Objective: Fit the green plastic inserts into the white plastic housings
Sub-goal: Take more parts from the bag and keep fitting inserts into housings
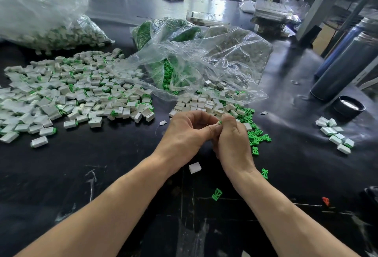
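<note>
My left hand (184, 131) and my right hand (232, 136) meet above the black table, fingers curled together. Between the fingertips a green insert (220, 122) peeks out; my right hand pinches it. What my left hand holds is hidden by its fingers. Behind the hands lies a heap of empty white housings (204, 102) mixed with loose green inserts (256, 135). A big pile of housings with green inserts fitted (75, 90) spreads at the left. One white housing (194, 167) lies under my wrists.
Clear plastic bags (200, 56) of green and white parts sit at the middle back, another bag (41, 11) at far left. Dark cylinders (345, 62) and a black lid (349, 106) stand right, with a small cluster of housings (335, 134). Stray inserts (216, 194) lie near my forearms.
</note>
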`<state>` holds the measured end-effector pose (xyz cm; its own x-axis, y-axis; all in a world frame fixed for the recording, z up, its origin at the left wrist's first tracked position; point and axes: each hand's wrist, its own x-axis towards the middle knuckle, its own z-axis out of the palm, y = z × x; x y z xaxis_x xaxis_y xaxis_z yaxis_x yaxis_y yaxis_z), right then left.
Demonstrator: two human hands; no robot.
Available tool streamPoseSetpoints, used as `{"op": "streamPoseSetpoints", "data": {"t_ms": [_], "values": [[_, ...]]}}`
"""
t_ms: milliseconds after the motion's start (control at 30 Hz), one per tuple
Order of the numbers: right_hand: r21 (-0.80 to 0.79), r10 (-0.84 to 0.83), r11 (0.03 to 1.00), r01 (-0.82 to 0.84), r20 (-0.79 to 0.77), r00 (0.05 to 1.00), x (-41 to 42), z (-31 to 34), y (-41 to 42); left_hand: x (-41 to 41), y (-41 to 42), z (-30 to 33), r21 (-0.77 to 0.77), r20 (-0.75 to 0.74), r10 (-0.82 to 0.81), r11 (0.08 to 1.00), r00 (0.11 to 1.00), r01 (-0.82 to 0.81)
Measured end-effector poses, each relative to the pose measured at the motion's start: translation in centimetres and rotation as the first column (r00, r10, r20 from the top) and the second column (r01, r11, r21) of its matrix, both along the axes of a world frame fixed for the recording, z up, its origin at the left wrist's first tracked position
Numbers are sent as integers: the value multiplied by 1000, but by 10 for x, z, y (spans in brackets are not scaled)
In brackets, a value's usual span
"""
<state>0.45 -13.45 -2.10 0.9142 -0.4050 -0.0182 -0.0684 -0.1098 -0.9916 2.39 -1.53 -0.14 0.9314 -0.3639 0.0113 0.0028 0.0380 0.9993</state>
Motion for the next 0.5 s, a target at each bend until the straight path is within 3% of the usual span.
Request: {"op": "streamPoseSetpoints", "data": {"t_ms": [100,300,500], "values": [[64,38,997,-37,-20,999,1,2,-4,1,2,2,-3,-1,12,1000,1000,-12],[-185,111,980,-79,168,979,-4,12,-22,11,14,3,85,92,113,989,989,-121],[-365,198,923,-121,182,963,-6,15,-25,14,18,1,211,222,130,961,966,-178]]}}
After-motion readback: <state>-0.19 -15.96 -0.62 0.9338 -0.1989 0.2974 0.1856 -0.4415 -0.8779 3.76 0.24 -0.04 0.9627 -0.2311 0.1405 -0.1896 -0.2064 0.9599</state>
